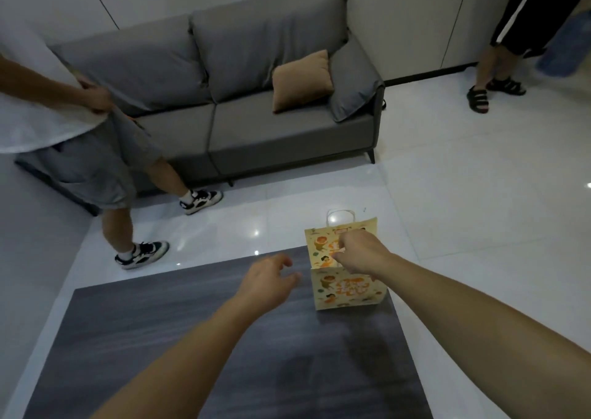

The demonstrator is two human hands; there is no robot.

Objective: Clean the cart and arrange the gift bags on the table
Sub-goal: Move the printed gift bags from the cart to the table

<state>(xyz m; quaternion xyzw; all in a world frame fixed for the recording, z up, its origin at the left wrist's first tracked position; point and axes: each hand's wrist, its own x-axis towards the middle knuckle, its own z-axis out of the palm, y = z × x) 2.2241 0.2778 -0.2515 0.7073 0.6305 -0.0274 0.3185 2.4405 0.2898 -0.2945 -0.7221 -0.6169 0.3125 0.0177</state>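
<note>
1. A printed gift bag [347, 286] stands upright at the far right corner of the dark counter [192, 338].
2. The right hand [359, 254] pinches the bag's top edge.
3. The left hand [267, 279] hovers beside it, fingers loosely spread, holding nothing.

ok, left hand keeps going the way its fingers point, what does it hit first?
Probably the gift bag. The left hand hovers open over the table, fingers aimed right toward the bag's near side. Depth is unclear, so it could pass just in front.
</note>
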